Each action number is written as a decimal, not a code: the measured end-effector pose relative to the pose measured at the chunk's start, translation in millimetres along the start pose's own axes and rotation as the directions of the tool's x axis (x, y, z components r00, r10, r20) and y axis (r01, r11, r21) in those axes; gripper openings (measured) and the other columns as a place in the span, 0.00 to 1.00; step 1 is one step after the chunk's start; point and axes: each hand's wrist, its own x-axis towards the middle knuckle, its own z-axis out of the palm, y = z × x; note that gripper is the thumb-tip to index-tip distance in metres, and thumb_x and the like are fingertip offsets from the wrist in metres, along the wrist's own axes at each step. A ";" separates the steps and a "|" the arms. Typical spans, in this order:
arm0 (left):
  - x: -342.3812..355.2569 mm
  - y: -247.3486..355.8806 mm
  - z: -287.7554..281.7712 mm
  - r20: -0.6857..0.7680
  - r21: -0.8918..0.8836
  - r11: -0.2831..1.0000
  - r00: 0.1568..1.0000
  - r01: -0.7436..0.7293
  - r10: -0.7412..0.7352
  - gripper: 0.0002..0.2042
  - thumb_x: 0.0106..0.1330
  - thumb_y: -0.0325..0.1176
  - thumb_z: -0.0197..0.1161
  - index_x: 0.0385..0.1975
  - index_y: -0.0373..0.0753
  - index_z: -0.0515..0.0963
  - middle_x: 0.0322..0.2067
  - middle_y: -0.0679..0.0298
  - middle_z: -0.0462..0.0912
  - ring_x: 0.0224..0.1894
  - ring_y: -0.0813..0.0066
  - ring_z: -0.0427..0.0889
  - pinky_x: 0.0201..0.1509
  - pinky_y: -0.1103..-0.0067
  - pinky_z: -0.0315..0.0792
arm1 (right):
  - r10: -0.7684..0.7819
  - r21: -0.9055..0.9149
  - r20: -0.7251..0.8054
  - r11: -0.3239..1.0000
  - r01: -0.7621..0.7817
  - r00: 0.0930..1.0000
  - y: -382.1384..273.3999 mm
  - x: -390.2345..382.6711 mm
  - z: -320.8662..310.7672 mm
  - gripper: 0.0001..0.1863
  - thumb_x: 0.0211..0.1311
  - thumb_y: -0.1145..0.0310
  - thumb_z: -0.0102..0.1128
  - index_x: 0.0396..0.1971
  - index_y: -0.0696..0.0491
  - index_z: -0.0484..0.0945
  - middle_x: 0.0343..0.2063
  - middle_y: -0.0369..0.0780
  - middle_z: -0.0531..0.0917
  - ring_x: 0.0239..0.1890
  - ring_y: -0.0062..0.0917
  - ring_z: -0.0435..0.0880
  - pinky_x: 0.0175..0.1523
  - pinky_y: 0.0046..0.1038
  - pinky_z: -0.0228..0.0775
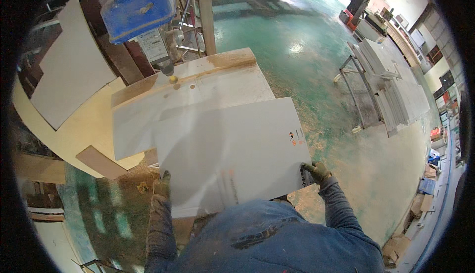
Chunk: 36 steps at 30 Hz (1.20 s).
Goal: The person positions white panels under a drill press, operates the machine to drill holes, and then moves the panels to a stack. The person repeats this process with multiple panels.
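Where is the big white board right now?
In the head view's middle, the white board is gripped by the left hand and right hand, overlapping another white panel under the blue drill.

Person in a blue jacket grips a white panel (227, 154) by both near corners: left hand (162, 186) on the left edge, right hand (315, 171) on the right, both gloved. The panel lies over a second white panel (173, 109) on the drill table (232, 57), below the blue drill press (141, 10). Stacked panels sit on a rack (391, 95) to the right, on the green floor (302, 40).
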 end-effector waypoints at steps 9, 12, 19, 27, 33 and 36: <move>63.1 -131.9 -73.8 0.285 0.838 0.385 0.912 -0.387 0.295 0.29 0.72 0.59 0.55 0.55 0.37 0.78 0.33 0.48 0.86 0.29 0.53 0.84 0.31 0.64 0.76 | -0.928 -0.531 0.068 0.278 0.800 0.367 -259.0 155.8 103.6 0.24 0.66 0.61 0.65 0.58 0.59 0.76 0.58 0.53 0.78 0.61 0.49 0.77 0.65 0.38 0.72; 49.2 -113.2 -63.5 0.077 0.603 0.797 0.997 -0.022 -0.030 0.24 0.72 0.54 0.59 0.46 0.35 0.80 0.30 0.53 0.85 0.28 0.58 0.83 0.30 0.67 0.75 | -0.881 -0.564 0.276 0.175 0.807 0.383 -327.4 226.2 187.2 0.31 0.66 0.54 0.61 0.64 0.56 0.71 0.66 0.53 0.70 0.70 0.47 0.67 0.74 0.42 0.59; -29.7 40.1 -21.4 -0.036 0.313 0.950 0.999 0.004 0.008 0.27 0.71 0.56 0.59 0.52 0.34 0.79 0.30 0.47 0.85 0.30 0.54 0.85 0.33 0.64 0.78 | -0.837 -0.686 0.442 -0.083 0.723 0.323 -342.6 310.2 187.3 0.37 0.64 0.45 0.56 0.66 0.53 0.70 0.69 0.48 0.68 0.74 0.41 0.61 0.79 0.43 0.45; -4.6 -44.9 -44.7 0.004 0.407 0.904 0.989 0.132 -0.147 0.26 0.70 0.54 0.61 0.48 0.32 0.83 0.32 0.53 0.88 0.34 0.59 0.86 0.39 0.64 0.78 | -0.398 -0.572 -0.164 0.784 0.241 0.903 -203.9 269.8 -64.6 0.45 0.70 0.34 0.49 0.72 0.57 0.63 0.67 0.54 0.71 0.67 0.44 0.72 0.71 0.39 0.60; -25.6 97.9 34.7 0.081 0.216 0.943 0.958 0.253 -0.275 0.33 0.70 0.58 0.60 0.57 0.30 0.77 0.46 0.48 0.85 0.46 0.54 0.85 0.49 0.63 0.78 | 0.068 0.238 0.264 0.962 -0.133 0.962 119.2 152.1 -112.1 0.32 0.73 0.46 0.57 0.66 0.54 0.70 0.57 0.41 0.80 0.56 0.32 0.80 0.57 0.37 0.74; -36.0 130.6 31.3 0.076 0.219 0.955 0.972 0.200 -0.221 0.36 0.68 0.57 0.62 0.64 0.30 0.70 0.51 0.46 0.83 0.51 0.52 0.83 0.54 0.63 0.77 | -0.035 0.545 0.144 0.837 -0.050 0.989 24.1 72.0 -35.0 0.21 0.67 0.64 0.67 0.55 0.56 0.76 0.40 0.39 0.85 0.40 0.27 0.86 0.42 0.33 0.82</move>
